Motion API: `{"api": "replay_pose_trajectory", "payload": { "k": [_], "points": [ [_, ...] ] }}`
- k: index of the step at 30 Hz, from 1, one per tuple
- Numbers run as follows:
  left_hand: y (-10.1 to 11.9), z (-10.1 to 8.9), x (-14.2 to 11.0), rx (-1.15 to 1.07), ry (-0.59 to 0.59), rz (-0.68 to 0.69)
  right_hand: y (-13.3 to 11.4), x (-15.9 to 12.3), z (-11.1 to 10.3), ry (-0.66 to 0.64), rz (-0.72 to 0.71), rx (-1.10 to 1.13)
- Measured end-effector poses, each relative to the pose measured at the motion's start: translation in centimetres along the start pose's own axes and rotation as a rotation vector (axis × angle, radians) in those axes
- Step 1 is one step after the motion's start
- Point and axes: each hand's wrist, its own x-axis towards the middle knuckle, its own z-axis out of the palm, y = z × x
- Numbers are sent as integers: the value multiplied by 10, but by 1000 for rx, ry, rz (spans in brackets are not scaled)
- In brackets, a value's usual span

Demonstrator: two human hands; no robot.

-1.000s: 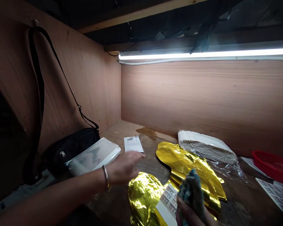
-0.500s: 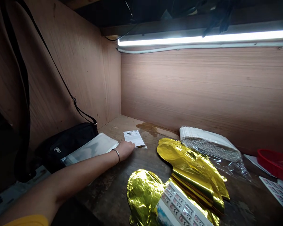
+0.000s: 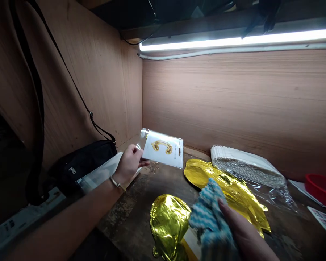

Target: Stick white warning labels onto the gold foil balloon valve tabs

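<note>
My left hand [image 3: 129, 163] pinches the edge of a clear-wrapped balloon packet [image 3: 163, 149], raised off the table; its white card shows a gold letter C. Low on the right, my right hand [image 3: 241, 228] is closed on a blue and white striped cloth [image 3: 212, 221], held over the gold foil. A flat gold foil balloon [image 3: 168, 221] lies to the left of the cloth. More gold foil balloons [image 3: 203, 172] lie stacked behind and right of it. Part of the stack is hidden by the cloth and my right hand.
A black shoulder bag [image 3: 81, 163] rests against the left wooden wall, with clear plastic sleeves [image 3: 101, 170] beside it. A bundle of white cards [image 3: 244, 163] in plastic lies at the back. Further right are a red tray [image 3: 319, 190] and a sticker sheet [image 3: 324, 221].
My left hand has lifted the packet from the table, and its letter side now shows. My right hand has come into view with the striped cloth, over where the sticker sheet lay on the foil.
</note>
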Motion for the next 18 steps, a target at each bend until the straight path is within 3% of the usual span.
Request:
{"api": "replay_pose_trajectory", "payload": {
  "k": [4, 8, 13, 16, 18],
  "points": [
    [-17, -6, -61, -185, -33, -134, 8, 20, 35, -165, -12, 147],
    [-37, -9, -102, -309, -68, -251, 19, 27, 50, -158, 3, 227],
    [-40, -20, -116, -394, -206, -378, 29, 23, 49, -128, -63, 249],
    [-36, -26, -111, -536, -430, -519, 30, 21, 43, -177, -89, 216],
    [-34, -26, -107, -572, -500, -634, 30, 20, 41, -203, -93, 194]
  ]
}}
